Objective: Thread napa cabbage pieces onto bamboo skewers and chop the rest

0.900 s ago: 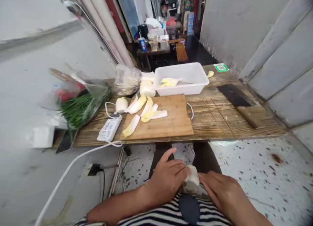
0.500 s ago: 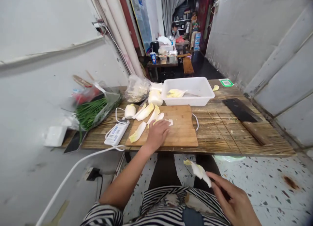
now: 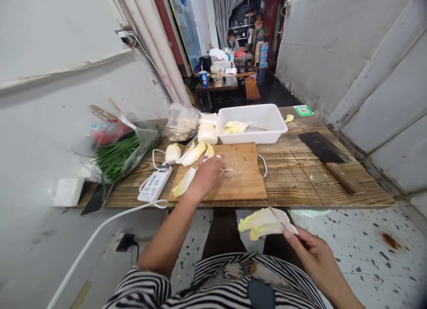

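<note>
My left hand reaches over the wooden cutting board, its fingers curled down around a pale cabbage leaf that is mostly hidden beneath them. More cabbage leaves lie by it: one at the board's near left, others along its far left. In front of the table edge, my right hand pinches the white base of yellow-tipped cabbage leaves threaded on a thin skewer. Behind the board, a white plastic tub holds another skewered leaf.
A cleaver lies at the right of the table. To the left are a power strip with its cord, bagged green stalks, a cabbage heart and a clear bag. A person sits far back.
My right hand has turned the skewered leaves so their broad faces show, and raised them slightly. My left hand stays on the board, its fingers shifted over the leaves. The view has swung slightly right.
</note>
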The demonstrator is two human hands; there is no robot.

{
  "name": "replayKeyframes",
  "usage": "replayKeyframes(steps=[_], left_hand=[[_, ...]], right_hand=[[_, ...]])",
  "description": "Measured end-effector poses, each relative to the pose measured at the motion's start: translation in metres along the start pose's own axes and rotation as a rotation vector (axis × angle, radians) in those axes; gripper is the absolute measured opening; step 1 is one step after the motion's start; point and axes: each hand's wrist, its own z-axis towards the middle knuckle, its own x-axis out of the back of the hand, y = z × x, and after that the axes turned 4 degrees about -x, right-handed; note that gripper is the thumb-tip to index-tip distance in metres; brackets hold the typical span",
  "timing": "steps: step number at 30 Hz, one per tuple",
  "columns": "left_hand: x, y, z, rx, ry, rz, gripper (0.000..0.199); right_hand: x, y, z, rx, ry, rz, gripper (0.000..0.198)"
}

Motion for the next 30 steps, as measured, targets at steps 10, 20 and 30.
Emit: replayKeyframes(steps=[10,20,30], left_hand=[[-0.013,0.086,-0.082,0.495,0.015,-1.305,0.025],[-0.017,0.090,-0.087,0.563,-0.045,-1.527,0.028],[-0.016,0.093,-0.087,0.552,-0.081,-1.550,0.030]], right_hand=[[0.009,-0.018,-0.020,0.406,0.033,-0.399,0.017],[0.012,-0.024,-0.022,0.370,0.016,-0.474,0.018],[0.013,-0.029,-0.021,0.381,0.008,-0.453,0.015]])
